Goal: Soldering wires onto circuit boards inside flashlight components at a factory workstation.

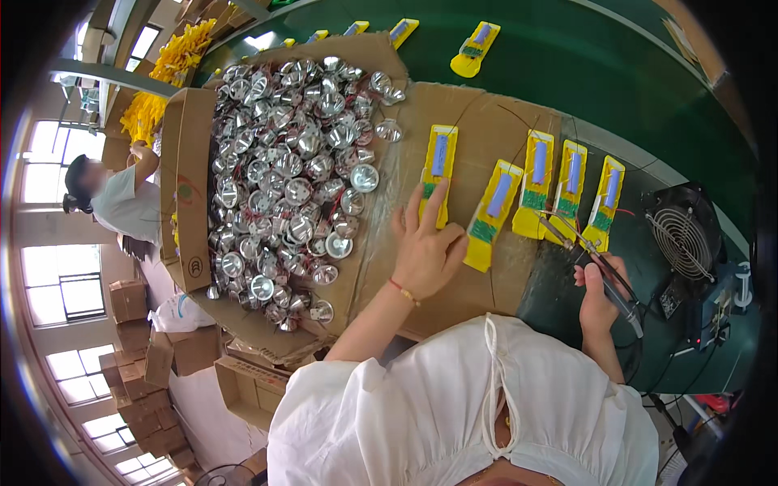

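My left hand (pixel 425 253) reaches over the cardboard with its fingers spread. Its fingertips touch the lower part of a yellow plastic housing (pixel 440 151), which holds a purple cylindrical battery and a green circuit board. My right hand (pixel 601 298) grips a soldering iron (pixel 622 304) with a thin metal guide along it. The iron's tip points left, over the green boards of the neighbouring housings. Right of my left hand lie several like pieces: a tilted yellow housing (pixel 496 212), then an upright-lying housing (pixel 535 180) and others beside it.
Shiny reflector cups (pixel 300 178) with red wires are heaped at left, beside a cardboard box wall (pixel 190 190). A black fan (pixel 685 235) with a wire grille stands at right. More housings (pixel 474 49) lie on the green surface beyond. Another person (pixel 126 194) works at far left.
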`<state>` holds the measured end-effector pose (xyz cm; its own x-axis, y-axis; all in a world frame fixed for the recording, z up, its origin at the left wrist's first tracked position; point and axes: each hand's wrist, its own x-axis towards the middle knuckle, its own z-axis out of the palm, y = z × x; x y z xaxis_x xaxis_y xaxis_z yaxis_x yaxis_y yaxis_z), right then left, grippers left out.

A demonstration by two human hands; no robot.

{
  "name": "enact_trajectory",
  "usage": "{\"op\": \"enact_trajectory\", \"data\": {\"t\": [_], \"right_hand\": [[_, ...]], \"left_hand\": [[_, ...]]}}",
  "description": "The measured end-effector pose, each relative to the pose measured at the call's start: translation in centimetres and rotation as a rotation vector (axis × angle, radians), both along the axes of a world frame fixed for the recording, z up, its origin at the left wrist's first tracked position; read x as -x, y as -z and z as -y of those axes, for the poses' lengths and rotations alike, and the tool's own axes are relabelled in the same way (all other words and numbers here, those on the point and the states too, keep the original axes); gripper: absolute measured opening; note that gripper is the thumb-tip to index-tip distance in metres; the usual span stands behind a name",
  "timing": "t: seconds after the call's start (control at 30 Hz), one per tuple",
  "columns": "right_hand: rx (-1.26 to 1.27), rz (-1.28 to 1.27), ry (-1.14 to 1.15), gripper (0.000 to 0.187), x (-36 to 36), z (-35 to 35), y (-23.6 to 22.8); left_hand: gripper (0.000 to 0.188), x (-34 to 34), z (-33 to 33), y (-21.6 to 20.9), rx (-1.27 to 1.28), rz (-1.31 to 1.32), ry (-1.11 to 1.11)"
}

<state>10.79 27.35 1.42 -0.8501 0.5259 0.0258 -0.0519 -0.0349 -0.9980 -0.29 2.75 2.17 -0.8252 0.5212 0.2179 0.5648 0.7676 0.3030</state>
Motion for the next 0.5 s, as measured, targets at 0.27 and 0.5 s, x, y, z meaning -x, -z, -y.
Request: {"op": "enact_trajectory", "data": {"t": [0.27,0.5], "right_hand": [[-0.052,-0.019,-0.090,0.013,-1.9,0.7,-0.8],[-0.009,-0.004,-0.140,0.013,-2.3,2.4,-1.5]], "left_hand": [[0.025,4.2,7.1,-2.4,0.098,-0.412,-0.645],[0.008,4.6,10.1,-2.1,-0.162,-0.470,-0.575]]}}
